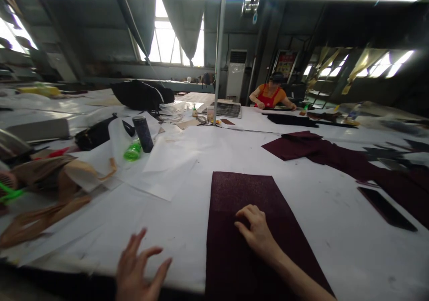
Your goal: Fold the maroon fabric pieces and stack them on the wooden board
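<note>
A dark maroon fabric panel (241, 194) lies flat on the white table (318, 211) in front of me, reaching over the near edge. My right hand (256, 229) rests on top of the panel, its fingers curled down against the cloth. My left hand (139, 269) hovers at the table's near edge, left of the panel, fingers spread and holding nothing.
More maroon pieces (321, 151) lie to the right, with a dark strip (387, 209) near them. A dark tumbler (144, 133), green bottle (133, 151), black bag (95, 133) and tan bags (50, 180) sit left. A person in orange (271, 96) works at the far side.
</note>
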`<state>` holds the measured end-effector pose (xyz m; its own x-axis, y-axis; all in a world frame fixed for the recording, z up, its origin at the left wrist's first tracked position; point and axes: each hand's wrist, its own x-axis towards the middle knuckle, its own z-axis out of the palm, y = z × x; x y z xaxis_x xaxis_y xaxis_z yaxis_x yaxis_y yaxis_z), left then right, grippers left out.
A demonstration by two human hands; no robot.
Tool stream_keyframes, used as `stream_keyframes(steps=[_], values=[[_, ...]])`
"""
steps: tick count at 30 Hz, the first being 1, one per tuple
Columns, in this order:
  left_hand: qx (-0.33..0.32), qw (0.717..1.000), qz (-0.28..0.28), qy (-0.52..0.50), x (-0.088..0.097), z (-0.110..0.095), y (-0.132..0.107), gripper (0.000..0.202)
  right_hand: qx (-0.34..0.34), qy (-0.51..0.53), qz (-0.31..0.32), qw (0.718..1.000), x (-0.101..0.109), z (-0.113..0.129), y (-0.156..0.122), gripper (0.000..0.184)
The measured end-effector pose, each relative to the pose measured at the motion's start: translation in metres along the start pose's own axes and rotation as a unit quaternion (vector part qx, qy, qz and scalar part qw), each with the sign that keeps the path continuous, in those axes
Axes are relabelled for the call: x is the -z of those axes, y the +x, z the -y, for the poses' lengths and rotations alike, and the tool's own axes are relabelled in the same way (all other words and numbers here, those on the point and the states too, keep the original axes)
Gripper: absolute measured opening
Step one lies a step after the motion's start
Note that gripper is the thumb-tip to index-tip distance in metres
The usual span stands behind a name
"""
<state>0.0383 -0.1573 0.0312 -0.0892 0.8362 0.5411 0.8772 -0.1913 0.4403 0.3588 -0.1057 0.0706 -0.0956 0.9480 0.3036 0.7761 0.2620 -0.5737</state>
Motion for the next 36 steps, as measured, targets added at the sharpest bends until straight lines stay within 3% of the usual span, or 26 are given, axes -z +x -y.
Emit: stream_keyframes(steps=[2, 4, 7, 13, 16, 19, 22, 25, 29, 33, 36], values=[[-0.043, 0.997, 0.041, -0.039, -0.029, -0.04, 0.024, 0.011, 0.009, -0.018, 0.002, 1.0, -0.008, -0.012, 0.014, 0.008], [-0.083, 0.988, 0.122, -0.053, -0.057, -0.076, 0.046, 0.016, 0.018, -0.034, 0.006, 0.999, -0.018, -0.021, 0.023, 0.01], [-0.114, 0.97, 0.202, -0.077, -0.09, -0.107, 0.072, 0.026, 0.027, -0.044, 0.005, 0.999, -0.03, -0.03, 0.029, 0.01], [-0.132, 0.938, 0.305, -0.1, -0.124, -0.104, 0.092, 0.032, 0.036, -0.012, 0.014, 0.999, -0.039, -0.038, 0.028, 0.008], [-0.14, 0.932, 0.322, -0.095, -0.125, -0.101, 0.096, 0.037, 0.076, 0.008, 0.015, 0.997, -0.038, -0.038, 0.023, 0.008], [-0.192, 0.923, 0.324, -0.074, -0.12, -0.108, 0.104, 0.037, 0.115, 0.021, 0.025, 0.993, -0.036, -0.036, 0.02, 0.009], [-0.248, 0.906, 0.339, -0.046, -0.118, -0.112, 0.113, 0.024, 0.125, 0.018, 0.027, 0.992, -0.036, -0.032, 0.019, 0.011], [-0.244, 0.903, 0.352, -0.026, -0.123, -0.106, 0.117, 0.027, 0.121, 0.01, 0.017, 0.992, -0.033, -0.036, 0.019, 0.01], [-0.214, 0.913, 0.346, -0.033, -0.129, -0.092, 0.111, 0.035, 0.118, -0.06, -0.013, 0.991, -0.002, -0.081, -0.001, 0.032], [-0.2, 0.926, 0.317, -0.042, -0.13, -0.086, 0.103, 0.034, 0.112, -0.196, -0.069, 0.972, 0.06, -0.152, -0.039, 0.029], [-0.201, 0.931, 0.301, -0.059, -0.13, -0.085, 0.101, 0.034, 0.123, -0.277, -0.076, 0.95, 0.094, -0.173, -0.048, 0.026]])
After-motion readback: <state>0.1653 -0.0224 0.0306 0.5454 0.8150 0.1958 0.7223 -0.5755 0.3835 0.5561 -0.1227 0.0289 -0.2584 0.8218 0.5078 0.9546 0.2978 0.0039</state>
